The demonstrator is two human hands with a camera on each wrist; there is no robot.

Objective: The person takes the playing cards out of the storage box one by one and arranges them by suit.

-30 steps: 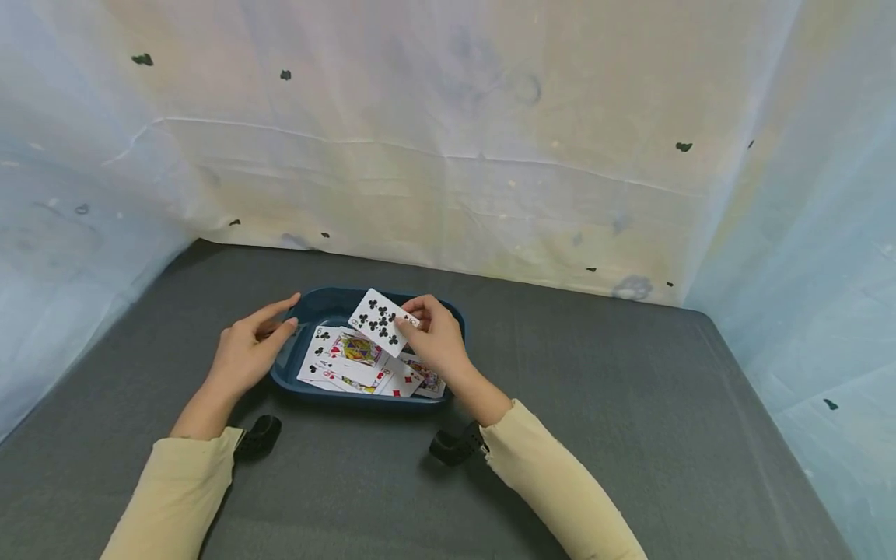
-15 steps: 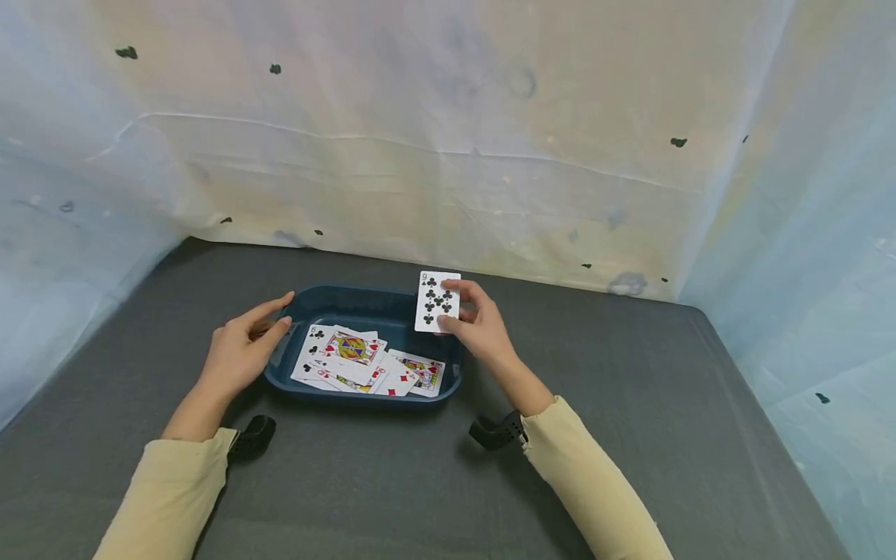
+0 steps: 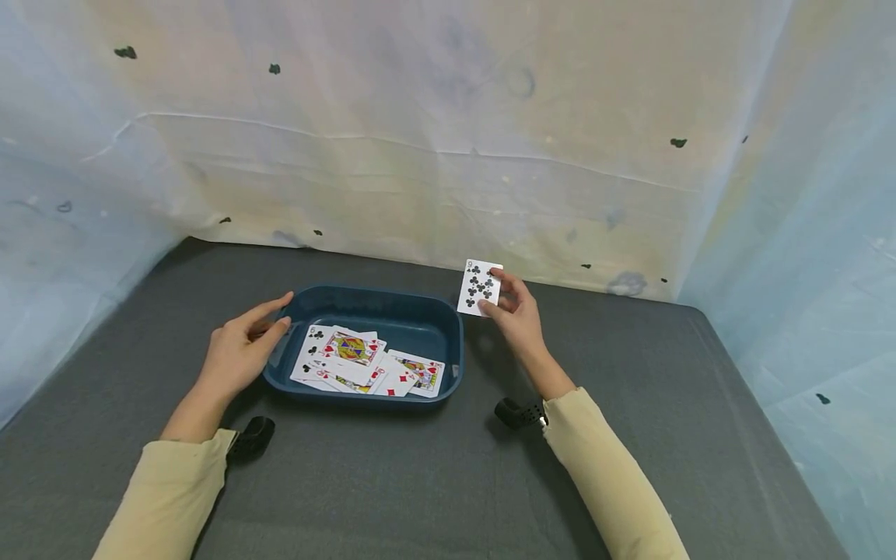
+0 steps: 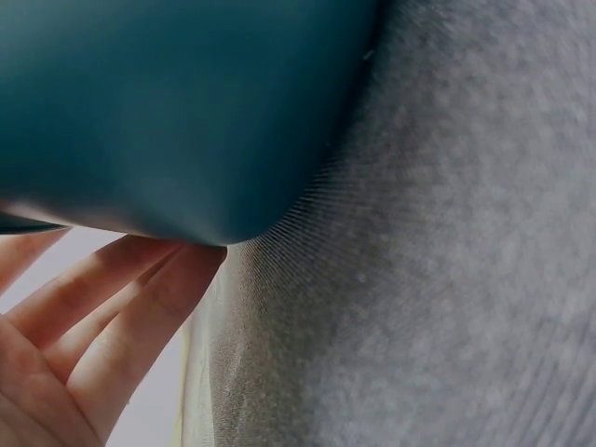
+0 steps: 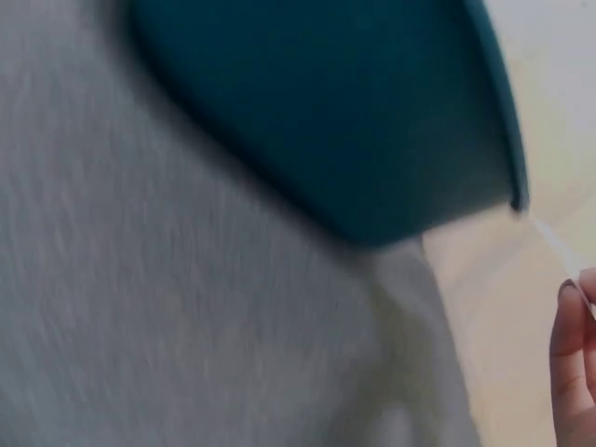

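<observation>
The playing card (image 3: 480,287), a nine of clubs, is pinched upright by its right edge between the thumb and fingertips of the right hand (image 3: 516,314), face turned toward the wearer so the pips can be read. It is held in the air just to the right of the blue tray (image 3: 427,311), past the tray's right rim and above the grey worktop (image 3: 630,404), apart from both. The grip at one edge leaves most of the face uncovered.

The left hand (image 3: 241,351) is laid against the tray's left rim with straight, relaxed fingers; nothing is grasped, and the tray appears to be steadied by this contact. In the left wrist view the fingers (image 4: 112,317) are seen lying along the tray's rounded outer wall.

Inside the tray, between the two hands, a loose heap of cards (image 3: 364,364) is spread face up, overlapping, toward the near wall. A pale sheet (image 3: 448,155) is hung behind the worktop, beyond both hands.
</observation>
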